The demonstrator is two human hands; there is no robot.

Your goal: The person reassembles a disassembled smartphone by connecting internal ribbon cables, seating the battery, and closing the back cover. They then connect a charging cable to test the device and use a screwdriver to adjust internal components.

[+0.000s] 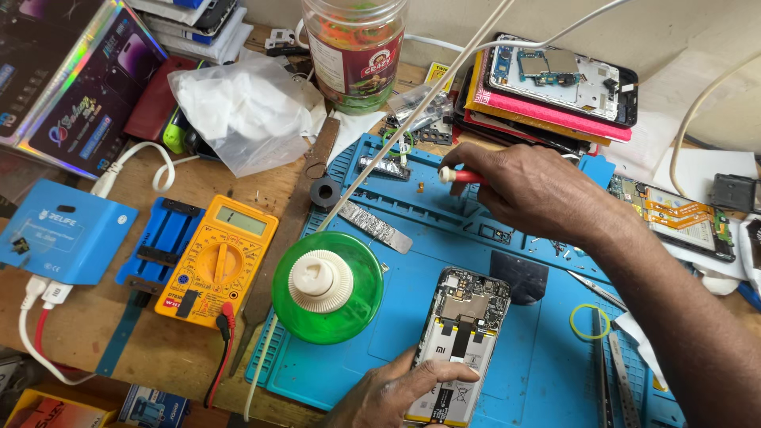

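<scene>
The left hand [396, 388] rests at the near edge of a blue work mat [539, 372], its fingers closed around the lower end of an opened phone [462, 341] that lies back-up with its cover off, so that the battery and the circuit board at its far end show. The thumb lies across the battery.

The right hand [539, 190] reaches over the far part of the mat, well apart from the phone. Its fingers are pinched together on a screwdriver [461, 176] with a red and white handle, which points left out of the grip.

Just left of the phone stands a round green bottle [329, 289] with a white cap, sitting on the mat's left edge. A strip of foil [375, 226] lies beyond it, and a small black ring [325, 192] beyond that.

On the wooden bench to the left lie a yellow multimeter [218, 261], a blue holder [162, 238] and a blue box [63, 234] with cables plugged in. A crumpled white plastic bag [238, 107] and a clear jar [354, 51] stand at the far side.

To the far right is a stack of phone parts [555, 87], and another opened phone [682, 218] lies by the right forearm. A yellow rubber band [590, 321] and tweezers [614, 372] rest on the mat's near right part.
</scene>
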